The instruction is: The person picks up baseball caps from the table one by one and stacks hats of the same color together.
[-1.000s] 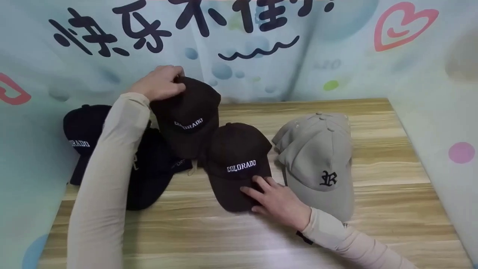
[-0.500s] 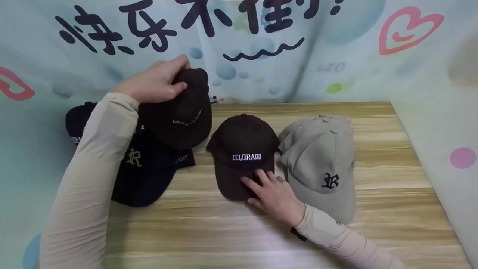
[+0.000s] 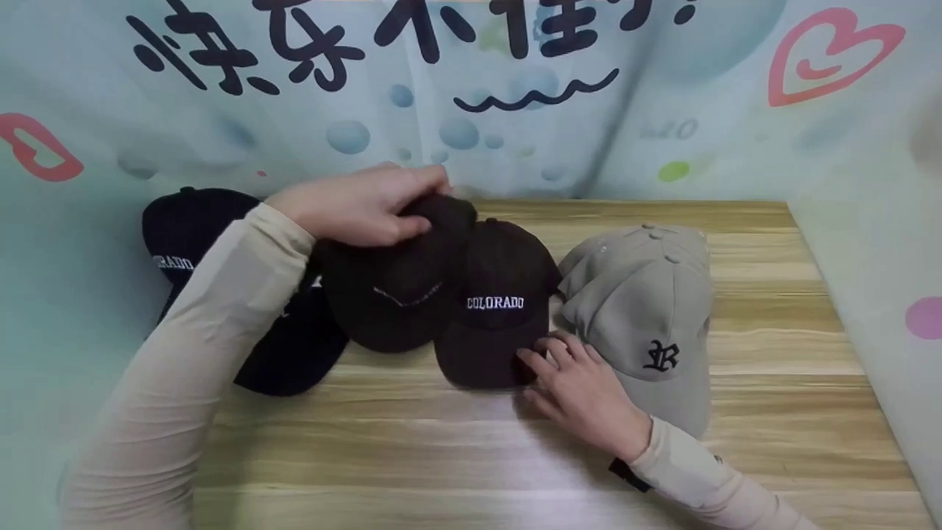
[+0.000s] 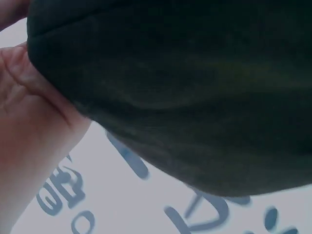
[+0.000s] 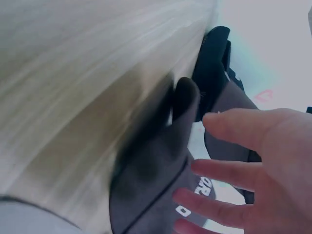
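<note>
Brown cap [image 3: 394, 313] pinched at its crown by the left hand [image 3: 368, 206], between dark caps [image 3: 294, 357] and the middle cap [image 3: 515, 258].
Thumb and fingers are closed on the crown, likely leaving the brim free on the near side; the right hand [image 3: 585, 394], fingers extended and gripping nothing, is at the middle cap's brim, perhaps steadying it. Grey caps [image 3: 633, 302] at right sit nested, presumably saving room. White COLORADO marks the middle cap, RADO shows on the leftmost dark cap, a black ornate R on grey; 快乐不 reads on the backdrop [image 3: 530, 143]. Brown cap's creased lettering is illegible.
</note>
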A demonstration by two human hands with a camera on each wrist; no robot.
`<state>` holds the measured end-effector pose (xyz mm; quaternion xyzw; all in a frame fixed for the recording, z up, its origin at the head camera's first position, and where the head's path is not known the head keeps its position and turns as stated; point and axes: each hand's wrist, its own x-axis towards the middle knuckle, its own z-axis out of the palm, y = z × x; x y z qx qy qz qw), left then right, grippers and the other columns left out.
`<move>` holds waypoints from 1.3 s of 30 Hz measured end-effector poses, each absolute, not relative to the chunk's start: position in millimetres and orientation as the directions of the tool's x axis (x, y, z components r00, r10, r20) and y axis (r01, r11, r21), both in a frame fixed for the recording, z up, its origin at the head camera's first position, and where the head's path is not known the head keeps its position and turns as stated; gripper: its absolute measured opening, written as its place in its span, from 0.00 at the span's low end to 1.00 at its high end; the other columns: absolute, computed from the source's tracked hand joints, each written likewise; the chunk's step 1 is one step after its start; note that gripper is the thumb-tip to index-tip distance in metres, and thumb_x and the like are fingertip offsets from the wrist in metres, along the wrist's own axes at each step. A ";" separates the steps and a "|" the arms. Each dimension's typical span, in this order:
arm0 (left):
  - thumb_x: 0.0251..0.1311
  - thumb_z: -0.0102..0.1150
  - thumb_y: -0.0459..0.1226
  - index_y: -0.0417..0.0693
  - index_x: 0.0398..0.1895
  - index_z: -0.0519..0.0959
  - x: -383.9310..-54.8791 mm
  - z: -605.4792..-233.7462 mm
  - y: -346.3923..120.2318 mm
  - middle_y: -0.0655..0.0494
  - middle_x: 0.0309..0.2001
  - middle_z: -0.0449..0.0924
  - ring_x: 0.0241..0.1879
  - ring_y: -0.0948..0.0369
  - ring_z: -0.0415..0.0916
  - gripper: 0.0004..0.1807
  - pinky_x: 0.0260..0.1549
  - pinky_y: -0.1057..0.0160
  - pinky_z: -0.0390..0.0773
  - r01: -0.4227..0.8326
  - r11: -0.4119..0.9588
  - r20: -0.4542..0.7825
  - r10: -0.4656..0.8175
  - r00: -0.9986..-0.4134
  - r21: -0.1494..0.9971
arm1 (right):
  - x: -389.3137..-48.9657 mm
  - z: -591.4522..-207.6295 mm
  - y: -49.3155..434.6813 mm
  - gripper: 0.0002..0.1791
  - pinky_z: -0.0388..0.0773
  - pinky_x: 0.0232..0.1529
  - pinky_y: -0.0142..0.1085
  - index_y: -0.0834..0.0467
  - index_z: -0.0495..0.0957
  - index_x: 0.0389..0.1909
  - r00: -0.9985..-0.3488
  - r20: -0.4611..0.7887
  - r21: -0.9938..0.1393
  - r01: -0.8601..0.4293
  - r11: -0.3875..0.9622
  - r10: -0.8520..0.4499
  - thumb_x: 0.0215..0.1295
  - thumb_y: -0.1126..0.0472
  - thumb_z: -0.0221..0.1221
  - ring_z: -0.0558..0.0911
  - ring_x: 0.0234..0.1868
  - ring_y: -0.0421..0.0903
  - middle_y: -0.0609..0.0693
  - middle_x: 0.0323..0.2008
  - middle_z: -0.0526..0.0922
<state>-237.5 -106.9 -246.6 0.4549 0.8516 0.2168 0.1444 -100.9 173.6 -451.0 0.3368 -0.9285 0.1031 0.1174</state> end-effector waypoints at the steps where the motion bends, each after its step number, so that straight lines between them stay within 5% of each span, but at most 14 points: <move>1: 0.63 0.51 0.28 0.38 0.45 0.68 -235.6 -247.1 -102.5 0.51 0.29 0.69 0.30 0.53 0.68 0.09 0.35 0.57 0.67 0.722 0.467 -0.045 0.853 -0.520 0.511 | -99.4 -449.0 174.9 0.23 0.74 0.46 0.49 0.56 0.78 0.53 -0.743 0.302 -0.116 -0.650 0.751 -0.597 0.58 0.52 0.66 0.73 0.52 0.56 0.55 0.45 0.77; 8: 0.68 0.52 0.33 0.38 0.51 0.68 -229.9 -260.5 -70.1 0.48 0.45 0.72 0.45 0.54 0.69 0.12 0.49 0.57 0.67 0.740 0.354 -0.062 0.918 -0.392 0.572 | -89.3 -438.5 177.0 0.20 0.74 0.42 0.45 0.56 0.79 0.48 -0.721 0.349 -0.116 -0.667 0.736 -0.599 0.58 0.50 0.65 0.74 0.51 0.54 0.52 0.43 0.79; 15: 0.68 0.53 0.32 0.37 0.50 0.68 -238.0 -288.8 -36.0 0.48 0.43 0.71 0.40 0.55 0.69 0.12 0.45 0.60 0.67 0.708 0.247 -0.035 0.953 -0.300 0.662 | -86.5 -437.9 175.6 0.19 0.74 0.43 0.44 0.57 0.80 0.45 -0.713 0.362 -0.120 -0.674 0.729 -0.600 0.57 0.51 0.65 0.76 0.45 0.52 0.51 0.41 0.80; 19: 0.68 0.52 0.33 0.38 0.48 0.67 -248.4 -302.0 -21.8 0.48 0.43 0.70 0.43 0.56 0.67 0.10 0.47 0.61 0.66 0.665 0.295 -0.076 0.938 -0.339 0.686 | -87.1 -439.7 174.1 0.18 0.74 0.43 0.44 0.56 0.80 0.45 -0.719 0.348 -0.139 -0.674 0.726 -0.601 0.57 0.52 0.66 0.76 0.43 0.51 0.51 0.39 0.80; 32: 0.71 0.50 0.39 0.39 0.57 0.67 -291.7 -349.0 -12.4 0.42 0.56 0.71 0.57 0.50 0.67 0.17 0.58 0.56 0.62 0.570 0.590 -0.207 0.776 -0.596 0.572 | -91.3 -451.2 164.9 0.23 0.74 0.48 0.45 0.55 0.79 0.55 -0.716 0.251 -0.150 -0.693 0.705 -0.651 0.59 0.52 0.64 0.74 0.51 0.53 0.54 0.50 0.76; 39: 0.54 0.62 0.62 0.56 0.76 0.48 -282.7 -362.9 -11.1 0.42 0.63 0.52 0.63 0.47 0.48 0.51 0.58 0.48 0.56 0.567 0.706 -0.363 0.706 -0.607 0.425 | -92.6 -454.1 164.2 0.26 0.75 0.45 0.48 0.49 0.76 0.61 -0.726 0.200 -0.161 -0.687 0.709 -0.658 0.60 0.52 0.64 0.73 0.54 0.56 0.56 0.58 0.72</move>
